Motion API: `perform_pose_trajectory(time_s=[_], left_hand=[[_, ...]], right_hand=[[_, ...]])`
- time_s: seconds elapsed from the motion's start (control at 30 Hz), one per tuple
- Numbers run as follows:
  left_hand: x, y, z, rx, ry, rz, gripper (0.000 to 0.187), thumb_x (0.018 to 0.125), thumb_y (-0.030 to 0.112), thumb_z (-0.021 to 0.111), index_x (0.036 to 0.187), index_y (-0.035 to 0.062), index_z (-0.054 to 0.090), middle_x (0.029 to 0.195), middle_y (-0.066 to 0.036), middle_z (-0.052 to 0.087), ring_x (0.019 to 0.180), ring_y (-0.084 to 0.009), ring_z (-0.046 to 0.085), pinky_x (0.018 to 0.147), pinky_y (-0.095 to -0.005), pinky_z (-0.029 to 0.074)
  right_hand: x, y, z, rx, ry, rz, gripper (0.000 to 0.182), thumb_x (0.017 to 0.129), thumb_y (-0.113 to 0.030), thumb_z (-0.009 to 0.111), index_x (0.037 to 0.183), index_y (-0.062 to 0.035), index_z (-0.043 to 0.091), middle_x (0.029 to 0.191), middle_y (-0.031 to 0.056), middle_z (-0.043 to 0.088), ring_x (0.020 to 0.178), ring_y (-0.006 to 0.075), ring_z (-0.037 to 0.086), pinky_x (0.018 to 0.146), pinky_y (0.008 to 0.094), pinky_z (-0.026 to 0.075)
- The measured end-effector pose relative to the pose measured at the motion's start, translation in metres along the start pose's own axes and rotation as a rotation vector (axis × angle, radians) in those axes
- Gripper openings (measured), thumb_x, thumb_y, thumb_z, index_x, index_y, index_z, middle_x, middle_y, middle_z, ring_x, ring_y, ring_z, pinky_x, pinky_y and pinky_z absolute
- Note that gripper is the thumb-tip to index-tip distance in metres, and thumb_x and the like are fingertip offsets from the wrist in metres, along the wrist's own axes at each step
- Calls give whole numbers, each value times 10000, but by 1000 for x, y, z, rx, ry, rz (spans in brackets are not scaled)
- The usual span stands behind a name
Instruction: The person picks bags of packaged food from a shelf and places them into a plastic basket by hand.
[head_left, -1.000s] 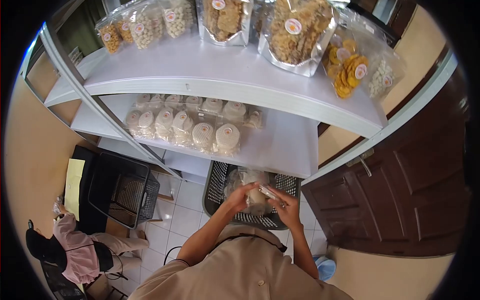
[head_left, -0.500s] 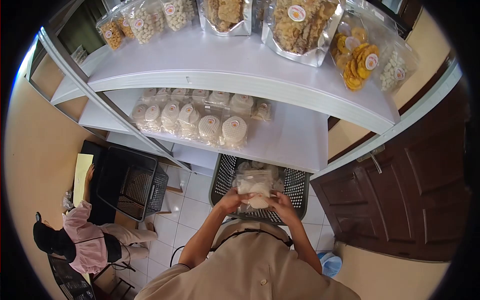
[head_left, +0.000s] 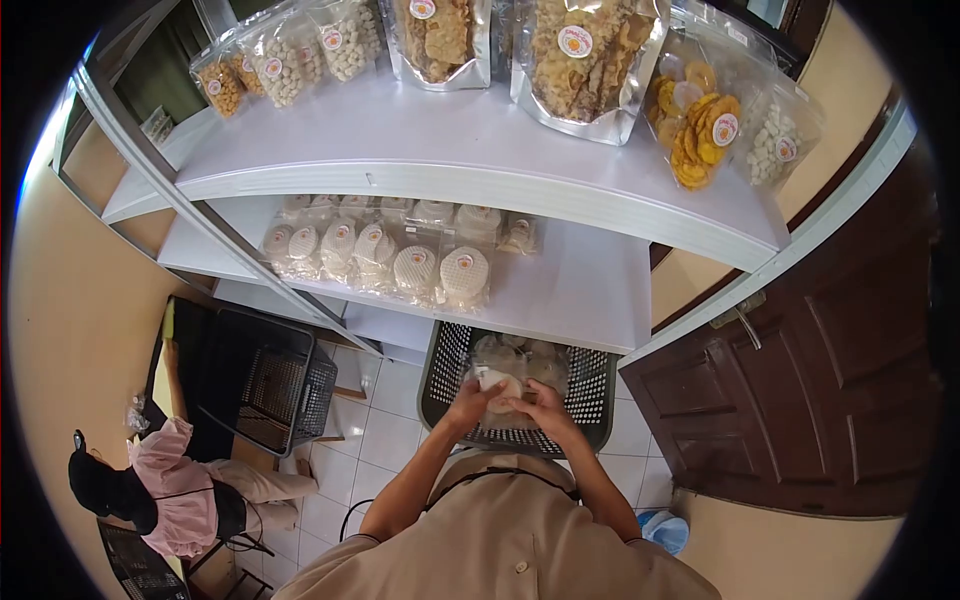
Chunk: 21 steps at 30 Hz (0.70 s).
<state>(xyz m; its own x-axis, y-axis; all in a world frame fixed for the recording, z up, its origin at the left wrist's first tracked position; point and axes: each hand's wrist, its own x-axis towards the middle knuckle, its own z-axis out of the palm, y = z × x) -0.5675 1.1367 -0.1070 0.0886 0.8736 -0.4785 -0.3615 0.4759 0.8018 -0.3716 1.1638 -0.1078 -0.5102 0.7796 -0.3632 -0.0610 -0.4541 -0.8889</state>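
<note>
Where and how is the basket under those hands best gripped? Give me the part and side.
Take the basket by its rim, fingers at left and right, probably coming from the near side: it is wide and open-topped, both side rims show, and the shelf above hides part of its far edge.

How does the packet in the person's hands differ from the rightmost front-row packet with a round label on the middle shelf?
The held packet is between the left hand and right hand; the shelf packet rests on the middle shelf. The shelf packet shows its round label; on the held packet, partly covered by the hands, no label is clear. Both are clear bags with pale contents.
</note>
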Motion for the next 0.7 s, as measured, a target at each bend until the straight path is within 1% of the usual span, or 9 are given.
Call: perform_pose_trajectory(time_s=[0.07, 0.13, 0.17, 0.27, 0.33, 0.4, 0.47, 0.57, 0.7], left_hand=[[5, -13, 1, -22, 23, 36, 386, 968, 236, 666, 1226, -32, 561, 1075, -105, 673, 958, -168, 644, 837, -315, 528], [21, -45, -14, 415, 456, 354, 511, 905, 332, 739, 1203, -36, 547, 1028, -154, 660, 929, -228, 635, 809, -359, 516], [19, -40, -21, 411, 526, 300, 551, 878, 377, 757, 1170, -33, 532, 963, -161, 655, 881, -249, 637, 800, -382, 516], [13, -25, -47, 474, 573, 234, 524, 882, 365, 750, 1150, -36, 546, 962, -166, 662, 876, -248, 641, 779, -385, 519], [18, -21, -61, 507, 573, 265, 468, 887, 338, 745, 1121, -32, 579, 928, -151, 675, 840, -225, 644, 743, -371, 521], [12, -4, -56, 389, 499, 205, 416, 890, 313, 745, 1086, -28, 610, 893, -127, 685, 799, -195, 642, 712, -336, 519], [6, 4, -50, 365, 466, 254, 382, 890, 281, 749, 1075, -28, 620, 874, -104, 691, 774, -168, 637, 683, -300, 508], [5, 6, -45, 315, 337, 162, 352, 908, 272, 733, 1076, -12, 613, 921, -97, 694, 788, -164, 637, 692, -300, 522], [-6, 11, -53, 18, 256, 131, 312, 933, 288, 708, 1080, 34, 602, 983, -89, 691, 860, -178, 665, 731, -335, 554]], right_hand=[[11, 0, -8, -37, -28, 28, 442, 899, -142, 738, 1268, 39, 574, 1037, 123, 699, 965, 152, 676, 748, 240, 527], [22, 9, -29, -683, 141, 178, 394, 867, -160, 770, 1172, 39, 620, 983, 121, 717, 868, 142, 690, 692, 250, 527], [28, 39, -50, -1126, 251, -374, 310, 831, -161, 793, 1046, 21, 663, 901, 121, 731, 705, 129, 680, 596, 264, 508], [28, -59, -28, -700, 313, -81, 263, 819, -175, 787, 979, 1, 676, 885, 132, 731, 677, 175, 694, 584, 324, 512], [53, -118, -8, -921, 440, -434, 232, 818, -193, 769, 939, -14, 685, 881, 129, 725, 778, 230, 721, 645, 353, 536], [90, -168, 7, -1122, 523, -582, 329, 802, -204, 766, 1058, -27, 660, 1128, 183, 684, 980, 312, 683, 789, 410, 546], [142, -189, 8, -1225, 570, -1050, 478, 816, -230, 752, 1223, -53, 575, 1295, 167, 587, 1157, 347, 583, 929, 503, 478], [190, -183, -16, -1386, 287, -671, 623, 831, -267, 741, 1355, -73, 465, 1391, 164, 477, 1254, 380, 472, 999, 612, 385], [135, -168, -10, -1495, 303, -583, 647, 823, -255, 740, 1379, -72, 463, 1291, 190, 512, 1195, 408, 488, 950, 608, 393]])
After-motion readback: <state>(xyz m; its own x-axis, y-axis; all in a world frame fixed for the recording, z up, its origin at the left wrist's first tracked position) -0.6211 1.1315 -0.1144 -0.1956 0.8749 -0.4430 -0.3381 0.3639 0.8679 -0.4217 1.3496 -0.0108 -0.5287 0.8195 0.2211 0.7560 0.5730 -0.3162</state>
